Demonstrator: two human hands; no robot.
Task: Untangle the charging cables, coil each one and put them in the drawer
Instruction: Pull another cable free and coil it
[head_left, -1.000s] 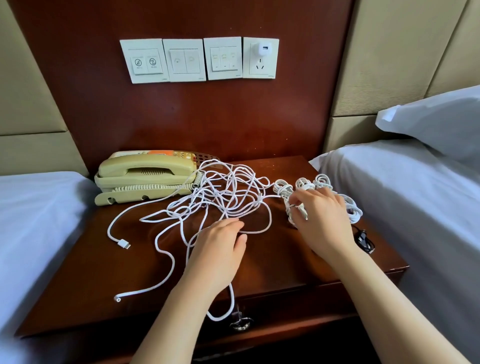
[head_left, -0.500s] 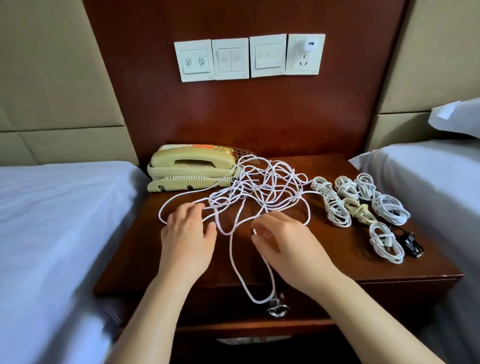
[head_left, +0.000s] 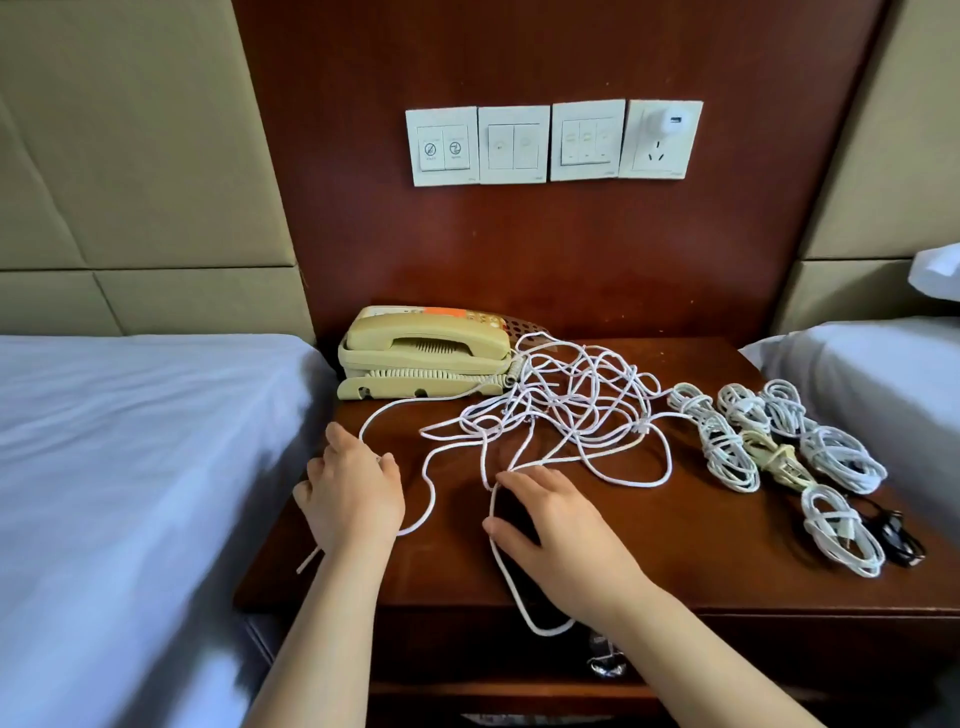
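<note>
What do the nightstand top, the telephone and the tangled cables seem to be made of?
Nightstand top: wood or veneer, glossy reddish-brown varnish; it reflects light.
Telephone: smooth beige plastic, probably; moulded shape.
Tangled cables: white, flexible; plastic or braided sheath, too small to tell.

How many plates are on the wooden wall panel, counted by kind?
Switch plates: 3
Socket plates: 1
Total: 4

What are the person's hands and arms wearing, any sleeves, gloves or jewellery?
Nothing visible. The left hand and right hand are ungloved and ringless; the left forearm and right forearm are bare to the frame edge, no sleeves, watch or bracelet.
</note>
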